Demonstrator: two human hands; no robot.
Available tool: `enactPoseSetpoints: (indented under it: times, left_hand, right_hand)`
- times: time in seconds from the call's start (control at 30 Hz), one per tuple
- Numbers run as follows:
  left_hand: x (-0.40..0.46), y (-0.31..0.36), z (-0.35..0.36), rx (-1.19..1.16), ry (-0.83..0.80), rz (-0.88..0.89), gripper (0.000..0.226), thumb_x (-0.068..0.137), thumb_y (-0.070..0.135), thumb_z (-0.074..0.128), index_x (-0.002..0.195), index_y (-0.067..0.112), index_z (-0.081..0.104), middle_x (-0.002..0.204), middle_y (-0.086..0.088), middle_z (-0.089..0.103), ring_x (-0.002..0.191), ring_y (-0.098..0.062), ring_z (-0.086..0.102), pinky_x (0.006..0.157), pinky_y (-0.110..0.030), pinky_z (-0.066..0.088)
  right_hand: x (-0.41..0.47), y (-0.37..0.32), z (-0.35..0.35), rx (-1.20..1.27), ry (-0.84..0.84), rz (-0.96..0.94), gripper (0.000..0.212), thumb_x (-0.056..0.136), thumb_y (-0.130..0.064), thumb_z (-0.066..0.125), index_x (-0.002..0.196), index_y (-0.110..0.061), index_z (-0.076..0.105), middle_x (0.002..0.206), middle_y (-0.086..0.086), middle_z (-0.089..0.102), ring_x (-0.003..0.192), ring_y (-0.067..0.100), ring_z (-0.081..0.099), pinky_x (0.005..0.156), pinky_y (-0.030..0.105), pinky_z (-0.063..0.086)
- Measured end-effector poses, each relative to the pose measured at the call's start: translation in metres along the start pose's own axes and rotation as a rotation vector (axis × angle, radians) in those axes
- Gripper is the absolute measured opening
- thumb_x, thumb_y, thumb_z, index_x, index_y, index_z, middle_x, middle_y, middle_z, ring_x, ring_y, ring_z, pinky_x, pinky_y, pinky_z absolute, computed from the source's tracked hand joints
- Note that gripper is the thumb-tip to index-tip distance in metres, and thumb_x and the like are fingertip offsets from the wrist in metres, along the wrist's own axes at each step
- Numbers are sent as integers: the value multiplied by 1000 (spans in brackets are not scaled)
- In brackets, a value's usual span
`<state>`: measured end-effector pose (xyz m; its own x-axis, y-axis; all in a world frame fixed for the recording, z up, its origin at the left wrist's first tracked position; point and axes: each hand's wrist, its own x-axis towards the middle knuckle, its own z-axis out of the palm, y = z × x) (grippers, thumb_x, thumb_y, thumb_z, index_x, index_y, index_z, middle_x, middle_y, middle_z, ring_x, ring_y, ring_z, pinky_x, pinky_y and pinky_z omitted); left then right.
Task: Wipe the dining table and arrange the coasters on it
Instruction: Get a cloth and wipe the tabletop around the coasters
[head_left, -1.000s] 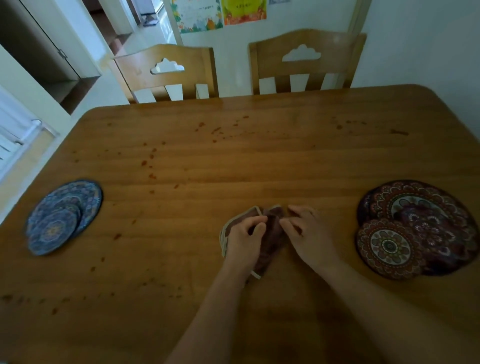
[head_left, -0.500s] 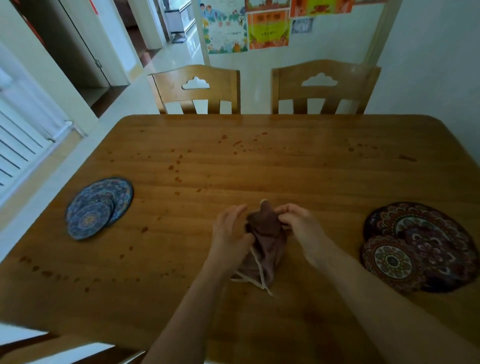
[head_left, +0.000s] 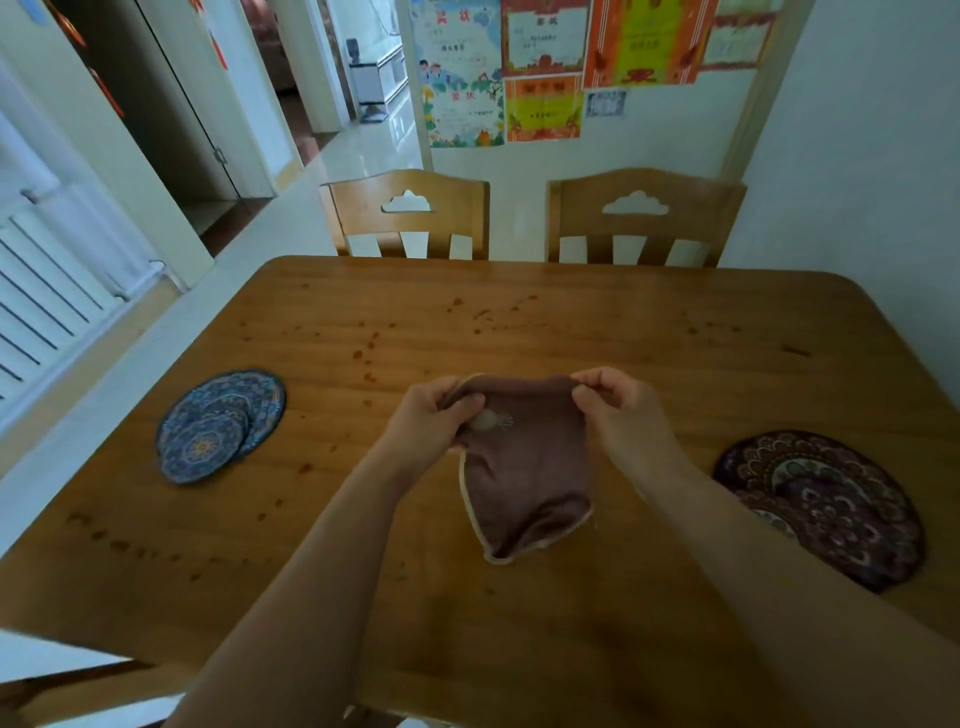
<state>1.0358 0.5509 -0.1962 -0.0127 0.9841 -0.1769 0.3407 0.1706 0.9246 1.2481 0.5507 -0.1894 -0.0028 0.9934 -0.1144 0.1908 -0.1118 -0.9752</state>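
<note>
The cloth (head_left: 524, 467), previously bunched on the table (head_left: 675, 332), is now lifted and spread. Its top edge is pinched by the left hand (head_left: 436, 415) and right hand (head_left: 618, 410). Wiping is judged not yet begun; stains (head_left: 371, 358) remain.

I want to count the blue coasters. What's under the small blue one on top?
Under the small blue coaster lies a bigger blue coaster, sticking out behind it. Whether more hide in between cannot be seen; the top one covers that.
</note>
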Motion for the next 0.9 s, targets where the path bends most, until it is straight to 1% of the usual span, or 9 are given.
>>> enactPoseSetpoints:
  times: [0.1, 0.23, 0.4, 0.5, 0.6, 0.67, 0.73, 0.8, 0.9]
  left_hand:
    - [8, 16, 1, 48, 33, 18, 18, 100, 21, 54, 105, 9, 65, 92, -9, 67, 81, -21, 64, 66, -35, 55]
    - [23, 38, 1, 76, 131, 64, 17, 99, 18, 55, 100, 4, 65, 89, -12, 66, 82, -22, 62, 76, -43, 55]
    - [34, 73, -3, 142, 247, 245, 10, 99, 16, 53, 98, 17, 64, 89, 4, 65, 89, -11, 62, 77, -23, 52]
    - [33, 78, -5, 156, 219, 350, 14, 99, 16, 53, 106, 14, 65, 95, 1, 67, 94, -11, 62, 82, -24, 53]
    - [24, 69, 0, 188, 158, 386, 14, 99, 15, 53, 106, 11, 65, 92, 2, 67, 88, -4, 64, 73, -17, 53]
    - [14, 55, 6, 142, 75, 341, 11, 99, 11, 53, 94, 13, 62, 80, 4, 63, 70, 4, 62, 59, -12, 48]
    - [4, 35, 13, 123, -33, 239, 17, 99, 10, 54, 85, 17, 59, 70, 3, 59, 55, 3, 57, 53, -12, 44]
    - [0, 8, 20, 232, -158, 80, 16, 99, 13, 55, 84, 14, 62, 69, 1, 60, 56, -2, 57, 55, -17, 46]
    - [-6, -24, 28, 439, -433, -149, 13, 96, 20, 60, 88, 17, 70, 79, 4, 65, 74, -7, 61, 71, -22, 48]
  right_hand:
    - [8, -5, 2, -62, 42, -2, 15, 102, -15, 48, 101, -12, 62, 84, 5, 66, 60, 9, 61, 57, 23, 50]
    - [26, -21, 6, -20, 52, 3, 16, 102, -13, 44, 105, -12, 60, 99, 5, 67, 83, 14, 71, 80, 33, 59]
    - [47, -44, 3, 40, 73, -127, 19, 100, -8, 45, 95, -21, 58, 99, 0, 66, 95, 10, 67, 90, 30, 54]
    - [50, -51, -4, 90, 81, -175, 19, 99, -7, 46, 96, -21, 59, 100, 0, 66, 98, 12, 66, 91, 30, 54]
    - [40, -47, -10, 87, 77, -156, 18, 99, -7, 47, 98, -21, 58, 101, -1, 64, 99, 14, 65, 89, 29, 54]
    - [31, -37, -14, 40, 64, -93, 15, 99, -8, 48, 100, -19, 59, 102, -1, 63, 97, 14, 65, 86, 27, 55]
    - [24, -19, -18, -55, 15, 44, 13, 99, -9, 49, 105, -16, 59, 104, 2, 64, 90, 16, 68, 80, 26, 56]
    - [19, 3, -20, -204, -94, 250, 14, 100, -9, 49, 111, -14, 57, 100, 7, 66, 77, 20, 71, 72, 30, 58]
    - [7, 32, -23, -439, -384, 540, 22, 99, -6, 48, 121, -6, 53, 91, 16, 66, 59, 23, 68, 60, 34, 56]
